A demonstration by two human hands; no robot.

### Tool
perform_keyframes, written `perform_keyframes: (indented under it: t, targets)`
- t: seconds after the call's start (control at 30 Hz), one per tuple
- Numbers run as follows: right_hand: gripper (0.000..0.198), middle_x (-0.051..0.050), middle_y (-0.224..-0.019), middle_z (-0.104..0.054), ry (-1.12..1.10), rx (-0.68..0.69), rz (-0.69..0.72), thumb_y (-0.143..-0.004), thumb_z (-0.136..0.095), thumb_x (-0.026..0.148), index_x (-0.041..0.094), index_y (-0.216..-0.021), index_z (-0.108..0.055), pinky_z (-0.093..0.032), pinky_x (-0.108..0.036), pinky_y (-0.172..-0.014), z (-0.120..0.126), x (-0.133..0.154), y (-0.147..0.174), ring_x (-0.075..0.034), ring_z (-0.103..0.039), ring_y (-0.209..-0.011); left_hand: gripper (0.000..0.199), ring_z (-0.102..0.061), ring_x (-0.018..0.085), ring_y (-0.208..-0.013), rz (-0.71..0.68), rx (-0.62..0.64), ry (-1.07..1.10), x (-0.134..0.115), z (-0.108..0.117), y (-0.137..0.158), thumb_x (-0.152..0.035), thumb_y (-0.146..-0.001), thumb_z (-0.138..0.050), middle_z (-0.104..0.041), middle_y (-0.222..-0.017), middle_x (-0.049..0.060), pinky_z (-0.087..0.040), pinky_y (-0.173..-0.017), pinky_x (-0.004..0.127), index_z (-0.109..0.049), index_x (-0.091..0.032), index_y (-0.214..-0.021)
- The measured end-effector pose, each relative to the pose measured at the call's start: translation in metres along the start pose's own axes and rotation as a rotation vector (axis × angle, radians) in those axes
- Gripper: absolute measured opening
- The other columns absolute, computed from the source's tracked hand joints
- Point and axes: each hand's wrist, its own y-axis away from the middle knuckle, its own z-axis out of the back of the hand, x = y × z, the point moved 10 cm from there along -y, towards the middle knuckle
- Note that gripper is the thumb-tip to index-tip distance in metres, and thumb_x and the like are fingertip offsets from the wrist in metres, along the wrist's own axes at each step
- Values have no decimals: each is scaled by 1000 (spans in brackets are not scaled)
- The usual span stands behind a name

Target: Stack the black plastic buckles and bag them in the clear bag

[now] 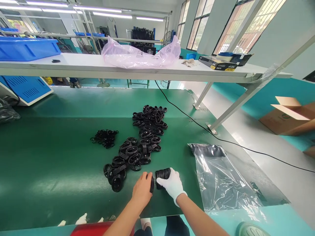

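My bare left hand point(142, 189) is closed on a thin black ring point(152, 185), held on edge just above the green tabletop. Directly to its right, my right hand point(172, 185), in a white glove, grips a row of black rings point(162, 173) packed face to face, resting on the table. A small gap separates the two. Beyond my left hand, a long heap of shiny black looped bundles point(134, 158) stretches away from me. Left of the heap lies a small pile of thin black loops point(105, 138). What the rings are made of, I cannot tell.
To the right lies a clear plastic bag point(219, 180) with black rings at its far end. A black cable point(187, 121) crosses the table's right side. A white shelf point(81, 67) on slanted legs spans the back, bearing a blue bin point(27, 49) and pink plastic point(140, 59).
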Motion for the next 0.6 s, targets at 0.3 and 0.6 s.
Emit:
perform_keyframes:
  t: [0.3, 0.6]
  targets:
    - [86, -16, -117, -45, -7, -6, 27, -56, -63, 48, 10, -128, -35, -41, -35, -90, -3, -2, -4, -28, -52, -105, 75, -44, 21, -114, -74, -80, 428, 7, -6, -6, -16, -59, -64, -48, -127, 1, -32, -96, 29, -37, -29, -128]
    - [89, -15, -117, -45, -5, -8, 27, -54, -61, 50, 10, -129, -34, -41, -35, -89, -2, -2, -5, -28, -51, -105, 76, -54, 19, -95, -75, -40, 490, 11, -7, -12, -19, -57, -64, -52, -121, 3, -37, -88, 31, -38, -29, -127]
